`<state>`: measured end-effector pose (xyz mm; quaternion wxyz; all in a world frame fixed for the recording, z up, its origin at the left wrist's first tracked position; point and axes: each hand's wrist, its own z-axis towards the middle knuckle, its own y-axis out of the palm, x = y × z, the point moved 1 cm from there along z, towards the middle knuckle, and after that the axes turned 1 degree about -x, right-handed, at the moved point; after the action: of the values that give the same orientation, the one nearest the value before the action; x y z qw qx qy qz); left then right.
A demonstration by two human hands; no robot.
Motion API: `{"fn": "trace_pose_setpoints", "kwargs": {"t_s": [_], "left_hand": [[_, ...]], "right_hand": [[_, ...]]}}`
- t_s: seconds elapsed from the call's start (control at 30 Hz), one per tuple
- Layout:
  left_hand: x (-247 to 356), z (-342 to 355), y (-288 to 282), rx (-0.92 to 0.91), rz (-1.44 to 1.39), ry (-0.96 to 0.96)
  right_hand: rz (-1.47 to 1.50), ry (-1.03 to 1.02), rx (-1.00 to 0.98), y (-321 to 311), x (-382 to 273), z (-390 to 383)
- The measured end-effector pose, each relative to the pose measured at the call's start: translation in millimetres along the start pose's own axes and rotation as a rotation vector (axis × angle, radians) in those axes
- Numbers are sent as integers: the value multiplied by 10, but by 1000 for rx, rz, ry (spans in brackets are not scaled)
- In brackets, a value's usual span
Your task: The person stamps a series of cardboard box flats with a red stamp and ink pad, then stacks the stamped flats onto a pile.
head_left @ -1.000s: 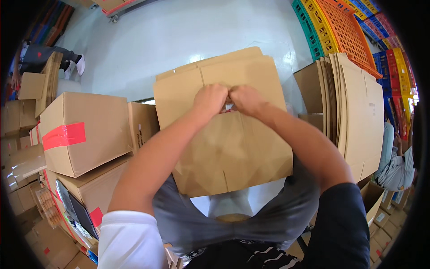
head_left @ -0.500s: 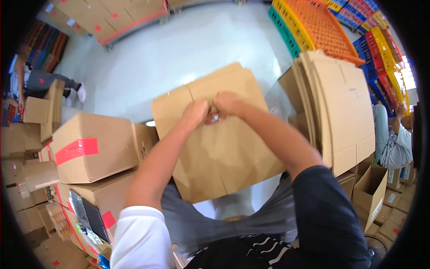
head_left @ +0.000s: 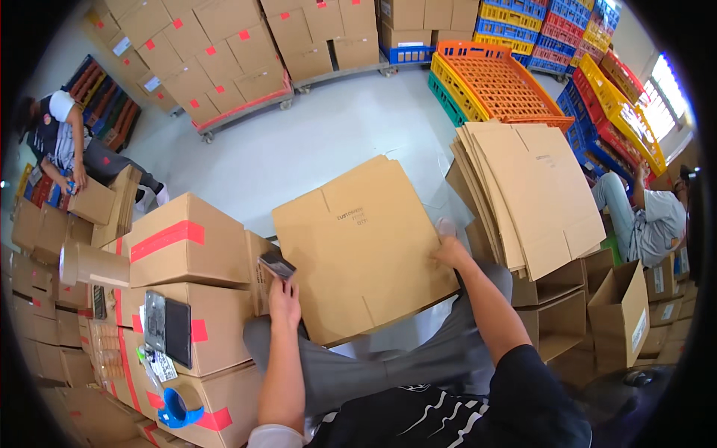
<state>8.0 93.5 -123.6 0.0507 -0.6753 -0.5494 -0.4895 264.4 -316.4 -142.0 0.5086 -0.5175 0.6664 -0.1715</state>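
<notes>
My left hand [head_left: 285,302] holds a small dark block-like object [head_left: 276,265] at the left edge of the flattened cardboard [head_left: 362,261] in front of my legs. The cardboard lies flat, with faint dark printed marks on its upper middle. My right hand [head_left: 451,251] is at the cardboard's right edge, fingers bent onto it. Taped boxes [head_left: 179,250] stand close at my left, carrying dark flat devices [head_left: 176,333] and a blue tape dispenser [head_left: 179,409]. A pile of folded cardboard [head_left: 534,190] leans at my right.
Orange, yellow and green crates [head_left: 497,82] stand ahead right, more crates [head_left: 612,104] behind. Boxes on wheeled carts [head_left: 243,95] line the back. One co-worker [head_left: 82,142] handles boxes at the left; another [head_left: 657,224] sits far right. Open boxes [head_left: 620,313] stand lower right.
My hands have separated from the cardboard's middle to its side edges. The dark object now shows in my left hand, and printed marks show on the cardboard. The view has tilted up.
</notes>
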Motion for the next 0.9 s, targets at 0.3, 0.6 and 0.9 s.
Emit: {"fn": "trace_pose_setpoints", "kwargs": {"t_s": [0.3,0.6,0.9], "left_hand": [[-360,127,-202,-4,296,-73],[-304,94,-140,-111,371,-102],[-235,58,-38,-98,288,-167]], "right_hand": [[-52,0,251,161,-67,-49],[83,-31,231,87,81,-72],[26,-4,235,-6,91,-132]]}}
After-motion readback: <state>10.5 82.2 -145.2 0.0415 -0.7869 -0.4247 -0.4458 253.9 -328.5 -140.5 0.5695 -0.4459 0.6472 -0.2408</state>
